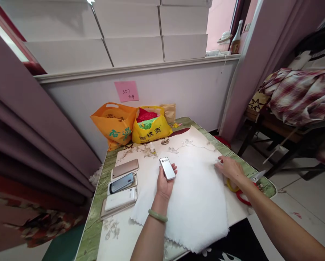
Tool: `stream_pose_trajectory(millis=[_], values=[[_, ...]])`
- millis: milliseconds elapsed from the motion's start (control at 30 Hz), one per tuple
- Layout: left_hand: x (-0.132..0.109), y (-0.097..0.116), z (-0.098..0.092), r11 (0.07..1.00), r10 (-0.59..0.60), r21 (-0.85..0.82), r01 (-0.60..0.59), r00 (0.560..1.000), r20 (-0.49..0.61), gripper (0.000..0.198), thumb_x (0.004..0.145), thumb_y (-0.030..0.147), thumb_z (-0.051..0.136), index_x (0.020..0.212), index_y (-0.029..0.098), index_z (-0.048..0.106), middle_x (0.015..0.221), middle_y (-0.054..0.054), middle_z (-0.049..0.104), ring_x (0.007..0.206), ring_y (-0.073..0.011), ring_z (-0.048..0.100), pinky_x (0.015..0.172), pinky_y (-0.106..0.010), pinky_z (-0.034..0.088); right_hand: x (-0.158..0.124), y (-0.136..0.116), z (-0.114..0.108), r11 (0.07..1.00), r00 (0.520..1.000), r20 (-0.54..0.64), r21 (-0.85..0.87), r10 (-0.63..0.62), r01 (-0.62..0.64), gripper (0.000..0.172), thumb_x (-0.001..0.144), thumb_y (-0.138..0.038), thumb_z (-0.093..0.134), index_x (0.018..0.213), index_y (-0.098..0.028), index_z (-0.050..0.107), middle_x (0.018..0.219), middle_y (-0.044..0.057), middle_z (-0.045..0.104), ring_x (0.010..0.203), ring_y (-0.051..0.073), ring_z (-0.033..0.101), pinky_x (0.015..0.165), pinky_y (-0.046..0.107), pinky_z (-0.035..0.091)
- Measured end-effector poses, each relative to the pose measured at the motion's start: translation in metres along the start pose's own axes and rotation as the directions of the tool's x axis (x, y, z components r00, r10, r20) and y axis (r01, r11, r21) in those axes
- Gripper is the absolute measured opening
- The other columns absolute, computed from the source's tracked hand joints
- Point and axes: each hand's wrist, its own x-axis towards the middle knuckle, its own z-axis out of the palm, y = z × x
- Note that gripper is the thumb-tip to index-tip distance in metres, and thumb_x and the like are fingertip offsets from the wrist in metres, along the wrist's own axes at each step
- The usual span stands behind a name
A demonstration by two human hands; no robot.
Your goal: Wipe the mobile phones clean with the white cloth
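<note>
A small silver mobile phone (pixel 167 168) lies in my left hand (pixel 164 186), its back with a camera and slotted grille facing up. My fingers curl round its sides, and a green bangle (pixel 157 216) circles that wrist. Over the right side of the table, my right hand (pixel 230 169) has thumb and fingertips drawn together near the cloth's edge; something small and whitish shows there, too small to name. A white fluffy cloth (pixel 197 210) spreads beneath both hands. Beside my right forearm lie scissors (pixel 257 176) with a red handle, and a yellow ring (pixel 232 186) partly hidden by the hand.
Several phones lie at the left: a rose-gold one (pixel 125 169), a blue-grey one (pixel 121 183) and a white one (pixel 120 199), some stacked. An orange bag (pixel 116 123) and a yellow bag (pixel 151 132) stand at the back near a small bottle (pixel 152 149).
</note>
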Motion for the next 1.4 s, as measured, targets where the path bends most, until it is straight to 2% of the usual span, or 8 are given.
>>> stream_pose_trajectory(millis=[167,367,567,767,967,1067,1267,1400], values=[[-0.013,-0.003,0.003,0.993,-0.019,-0.12,0.015,0.999,-0.033,0.03,0.089,0.038,0.054,0.109,0.018,0.064,0.098,-0.011,0.071,0.096,-0.0237,0.069,0.088,-0.043,0.052,0.0,0.006,0.005,0.998,0.998,0.041,-0.046,-0.043,0.045,0.025,0.075,-0.046,0.061,0.073,-0.023,0.069,0.081,0.008,0.07,0.074,0.025,0.064,0.059,0.03,0.04],[-0.028,-0.01,-0.006,0.985,-0.124,-0.107,0.133,0.989,0.082,0.039,0.088,0.041,0.054,0.116,0.015,0.062,0.116,-0.017,0.067,0.105,-0.028,0.065,0.093,-0.047,0.05,-0.007,-0.002,-0.011,0.984,0.997,0.055,0.174,-0.057,0.047,0.03,0.078,-0.051,0.056,0.07,-0.023,0.064,0.065,0.003,0.065,0.059,0.019,0.057,0.054,0.028,0.036],[-0.019,-0.009,-0.007,0.991,-0.076,-0.108,0.079,0.997,0.028,0.04,0.09,0.041,0.053,0.12,0.014,0.06,0.119,-0.016,0.066,0.109,-0.025,0.064,0.092,-0.039,0.051,-0.019,-0.081,-0.01,0.681,0.996,0.054,0.733,-0.068,0.007,0.039,0.075,-0.06,0.062,0.072,-0.021,0.058,0.056,-0.001,0.057,0.047,0.013,0.051,0.044,0.023,0.039],[-0.017,-0.013,-0.009,0.984,-0.079,-0.16,0.079,0.997,0.006,0.036,0.088,0.041,0.056,0.11,0.015,0.065,0.107,-0.012,0.07,0.104,-0.0249,0.065,0.091,-0.038,0.051,-0.049,-0.172,0.006,0.375,0.959,0.102,0.927,-0.263,0.004,0.038,0.081,-0.058,0.059,0.086,-0.021,0.059,0.073,0.002,0.066,0.055,0.015,0.06,0.046,0.025,0.049],[-0.022,-0.011,-0.011,0.965,-0.216,-0.136,0.225,0.973,0.076,0.041,0.082,0.047,0.059,0.098,0.011,0.068,0.093,-0.012,0.072,0.097,-0.0295,0.066,0.09,-0.044,0.051,-0.071,-0.166,0.018,0.516,0.939,-0.095,0.815,-0.331,0.264,0.027,0.092,-0.043,0.047,0.098,-0.024,0.064,0.092,0.005,0.07,0.077,0.02,0.068,0.066,0.031,0.057],[-0.023,-0.01,-0.008,0.97,-0.193,-0.138,0.199,0.98,0.054,0.037,0.082,0.045,0.06,0.096,0.012,0.068,0.088,-0.01,0.073,0.088,-0.0254,0.068,0.088,-0.04,0.052,-0.081,-0.148,0.022,0.598,0.857,-0.238,0.63,-0.457,0.494,0.025,0.094,-0.033,0.045,0.106,-0.025,0.066,0.104,0.006,0.07,0.094,0.022,0.067,0.081,0.036,0.056],[-0.021,-0.014,-0.007,0.986,-0.052,-0.161,0.052,0.999,0.007,0.028,0.083,0.035,0.06,0.098,0.012,0.068,0.083,-0.007,0.072,0.071,-0.0163,0.067,0.084,-0.031,0.052,-0.098,-0.15,0.028,0.455,0.565,-0.271,0.375,-0.779,0.808,0.046,0.095,-0.024,0.043,0.14,-0.024,0.046,0.136,0.008,0.056,0.125,0.024,0.052,0.105,0.048,0.044],[-0.021,-0.014,-0.01,0.987,-0.044,-0.155,0.042,0.999,-0.006,0.024,0.08,0.032,0.062,0.092,0.012,0.068,0.081,-0.005,0.071,0.073,-0.0156,0.067,0.084,-0.029,0.052,-0.098,-0.154,0.029,0.414,0.495,-0.263,0.31,-0.828,0.856,0.052,0.094,-0.025,0.046,0.145,-0.021,0.039,0.141,0.01,0.05,0.131,0.024,0.047,0.11,0.051,0.037]])
